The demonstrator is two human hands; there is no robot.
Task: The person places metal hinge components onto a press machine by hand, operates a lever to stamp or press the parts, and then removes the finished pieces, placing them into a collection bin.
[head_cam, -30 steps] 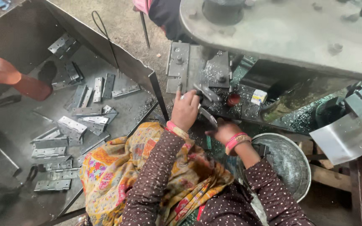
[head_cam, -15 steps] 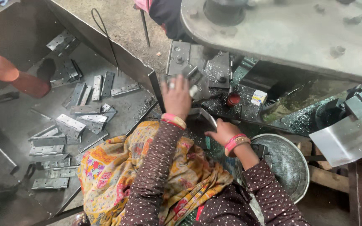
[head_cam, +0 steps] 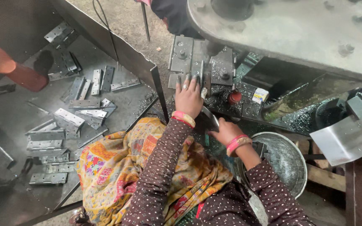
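My left hand [head_cam: 188,97] reaches forward and lies flat, fingers spread, on the dark metal die block [head_cam: 197,62] of a press. A small bright metal piece [head_cam: 204,92] stands beside its thumb. My right hand [head_cam: 224,132] is lower, curled around a flat steel piece [head_cam: 209,116] near the rim of a round metal pan [head_cam: 290,161]. Both wrists wear pink and orange bangles. A small red knob [head_cam: 234,97] sits just right of the left hand.
A steel bin [head_cam: 17,201] on the left holds several grey hinge plates [head_cam: 68,119]. A big round grey press part [head_cam: 298,29] overhangs the top right. A bent shiny sheet [head_cam: 348,136] lies at the right. Another person's dark garment [head_cam: 172,14] shows at top.
My left hand has moved forward from near my right hand up onto the die block and spread flat. My right hand stays near the pan.
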